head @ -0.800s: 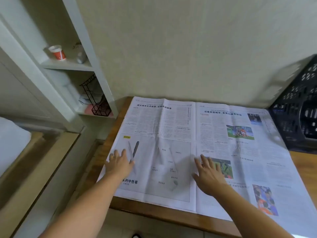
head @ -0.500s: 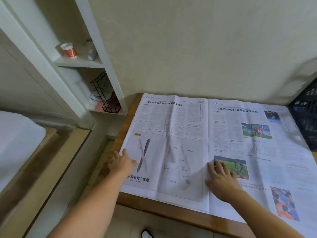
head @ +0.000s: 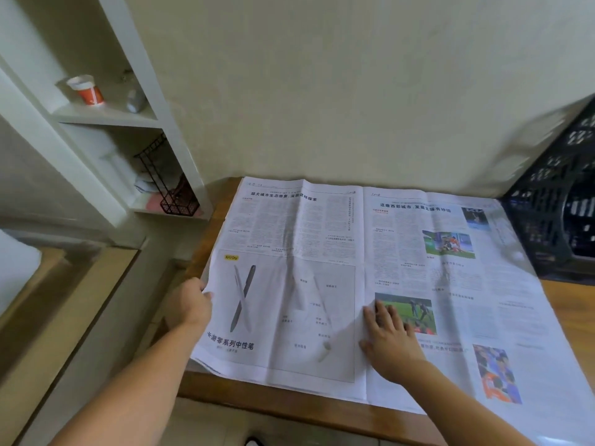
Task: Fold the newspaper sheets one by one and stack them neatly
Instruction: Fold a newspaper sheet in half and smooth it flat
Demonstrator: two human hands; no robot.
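Observation:
An open newspaper sheet (head: 322, 239) lies spread flat over a wooden table (head: 289, 403), its centre crease running front to back. My left hand (head: 190, 304) is at the sheet's left edge beside the pen advert, with its fingers curled round that edge. My right hand (head: 391, 342) rests flat with straight fingers on the sheet, just right of the crease, next to a football photo. More sheets seem to lie under the top one at the front left corner.
A black plastic crate (head: 557, 214) stands at the table's back right, touching the paper. Left of the table, white shelves (head: 106, 117) hold a red cup (head: 87, 90) and a black wire basket (head: 170, 188). A plain wall runs behind the table.
My left hand slid left from the page's surface to the sheet's left edge and took hold of it. My right hand stayed pressed near the crease. The camera shifted a little.

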